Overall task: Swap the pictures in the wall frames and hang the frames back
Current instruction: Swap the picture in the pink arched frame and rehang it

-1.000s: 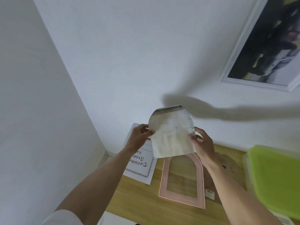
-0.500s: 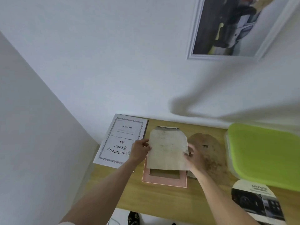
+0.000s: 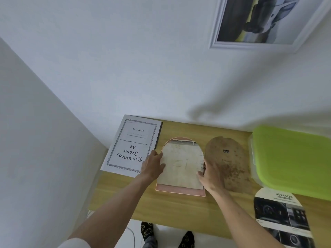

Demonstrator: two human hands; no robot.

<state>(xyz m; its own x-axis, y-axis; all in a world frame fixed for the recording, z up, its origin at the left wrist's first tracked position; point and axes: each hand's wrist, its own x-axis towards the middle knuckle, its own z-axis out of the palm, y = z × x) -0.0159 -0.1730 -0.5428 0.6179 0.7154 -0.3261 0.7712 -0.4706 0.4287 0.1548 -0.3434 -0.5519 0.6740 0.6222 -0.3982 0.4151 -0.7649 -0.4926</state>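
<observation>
From the head view, the left hand point(image 3: 153, 166) and right hand point(image 3: 211, 173) each pinch a side edge of the arched picture point(image 3: 181, 162), laying it face down over the pink arched frame point(image 3: 180, 190) on the wooden table point(image 3: 179, 210), likely to square its curve with the opening. The brown backing board point(image 3: 231, 161) waits just beside the frame, presumably to close it.
</observation>
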